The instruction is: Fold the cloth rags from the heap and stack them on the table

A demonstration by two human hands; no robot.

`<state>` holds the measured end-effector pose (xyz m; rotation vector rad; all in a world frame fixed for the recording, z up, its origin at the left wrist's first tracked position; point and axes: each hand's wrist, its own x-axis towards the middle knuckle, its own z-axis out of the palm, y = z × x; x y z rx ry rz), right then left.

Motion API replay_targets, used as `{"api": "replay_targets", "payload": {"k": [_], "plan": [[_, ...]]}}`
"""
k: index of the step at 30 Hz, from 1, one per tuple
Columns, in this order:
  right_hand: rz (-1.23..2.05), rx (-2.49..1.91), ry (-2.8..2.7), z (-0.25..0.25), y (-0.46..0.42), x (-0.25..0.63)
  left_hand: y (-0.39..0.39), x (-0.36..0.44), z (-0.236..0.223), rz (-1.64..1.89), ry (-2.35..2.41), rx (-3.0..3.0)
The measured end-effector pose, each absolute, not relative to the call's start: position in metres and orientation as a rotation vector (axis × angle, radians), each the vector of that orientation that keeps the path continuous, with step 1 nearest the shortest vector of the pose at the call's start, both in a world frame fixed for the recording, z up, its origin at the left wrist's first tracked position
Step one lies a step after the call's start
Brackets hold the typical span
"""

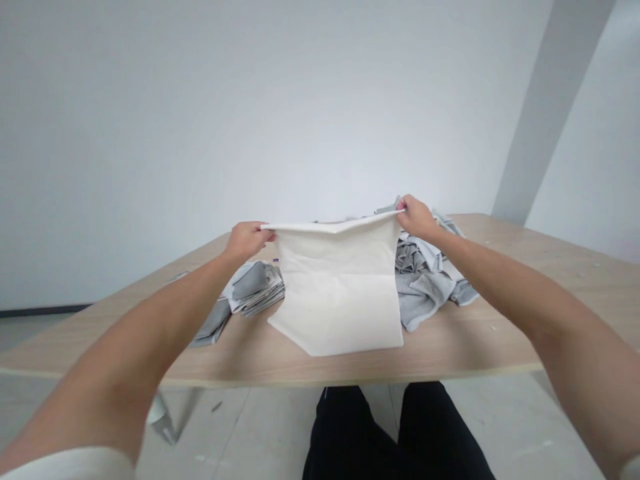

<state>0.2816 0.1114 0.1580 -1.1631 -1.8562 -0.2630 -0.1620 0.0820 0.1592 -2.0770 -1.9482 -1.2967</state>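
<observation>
1. The left hand (249, 240) grasps the far left corner of the white cloth (345, 300), the edge pinched between thumb and fingers.
2. The right hand (415, 215) pinches the far right corner the same way, a little higher than the left.
3. The white cloth hangs between the two hands over the near middle of the table (520, 267); its top edge is pulled nearly straight, a crease crosses its middle, and its near left corner is angled.
4. Just left of the cloth, gray and white folded cloths (255, 287) sit in a layered stack, with more folded gray fabric (214, 323) nearer and further left, partly behind the left forearm.
5. To the right of the cloth lies a loose, crumpled heap of gray and white cloths (425, 280).
6. Beyond the table stands a pale wall (300, 100).
</observation>
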Motion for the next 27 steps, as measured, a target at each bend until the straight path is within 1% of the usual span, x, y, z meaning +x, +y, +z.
{"api": "replay_targets", "payload": {"k": [3, 9, 11, 13, 16, 19, 23, 27], "plan": [[-0.310, -1.108, -2.089, 0.122, 0.075, 0.286, 0.053, -0.185, 0.123, -0.872, -1.705, -2.204], [-0.340, -0.941, -2.654, 0.026, -0.011, 0.284, -0.021, -0.210, 0.023, -0.349, -1.303, -2.538], [-0.317, -0.823, -2.837, 0.003, -0.034, 0.280, -0.036, -0.211, 0.003, -0.166, -1.160, -2.615], [-0.258, -0.769, -2.919, -0.010, -0.052, 0.280, -0.045, -0.209, -0.006, -0.057, -1.172, -2.616], [-0.107, -0.831, -2.881, -0.014, -0.068, 0.282, -0.051, -0.205, -0.007, -0.027, -1.472, -2.480], [0.010, -0.969, -2.754, -0.009, -0.072, 0.278, -0.052, -0.197, -0.008, -0.129, -1.778, -2.356], [-0.045, -1.148, -2.604, -0.012, -0.068, 0.249, -0.048, -0.176, -0.016, -0.339, -2.183, -2.189], [-0.084, -1.248, -2.619, -0.029, -0.068, 0.206, -0.031, -0.160, -0.023, -0.542, -2.596, -2.042]]}}
